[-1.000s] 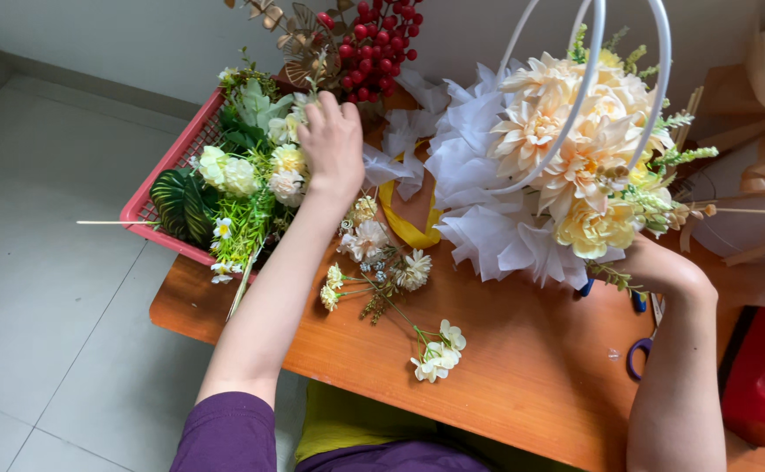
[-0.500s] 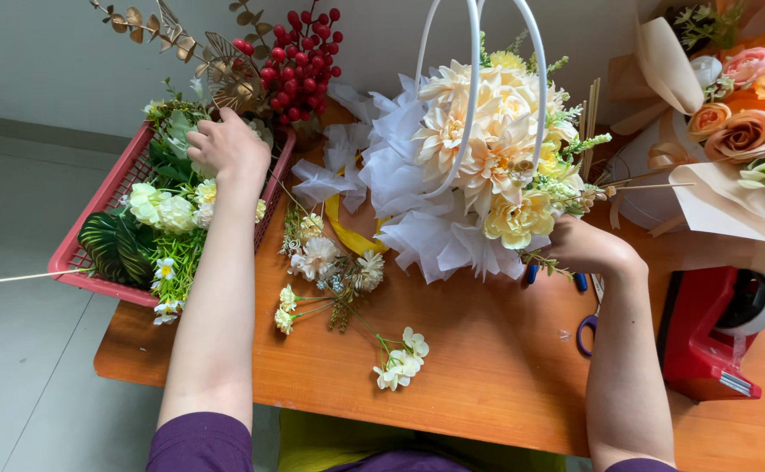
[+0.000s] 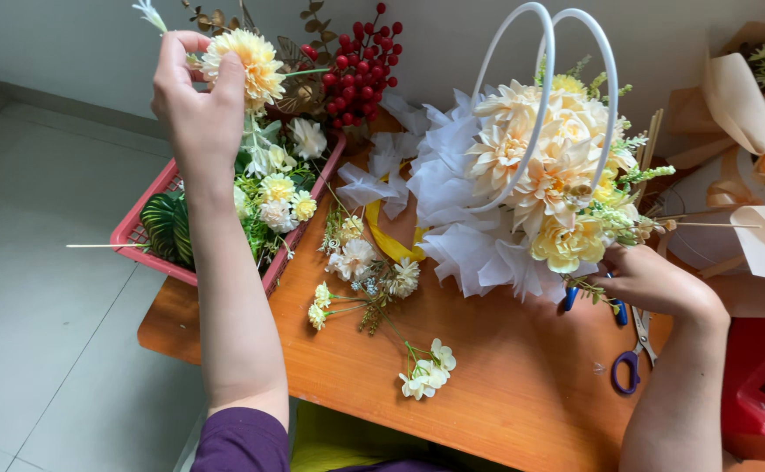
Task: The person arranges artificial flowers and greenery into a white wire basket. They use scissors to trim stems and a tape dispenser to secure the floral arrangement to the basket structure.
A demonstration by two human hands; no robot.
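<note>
Here, flower [image 3: 244, 59]: light, fragile; best gripped by stem.
Left hand [image 3: 197, 103]: closed on flower, above basket [image 3: 142, 229].
Right hand [image 3: 653, 280]: closed on bouquet [image 3: 540, 175] base.

Table layout — basket left, arrangement right

A basket [image 3: 142, 234] sat on the table's [image 3: 505, 385] left end, the left hand [image 3: 194, 105] raised above it with 1 flower [image 3: 244, 61]. Loose sprigs [image 3: 369, 271] lay in the middle, the handled arrangement [image 3: 535, 188] to their right — right hand [image 3: 653, 281] at its base, scissors [image 3: 632, 354] just right of it.
</note>
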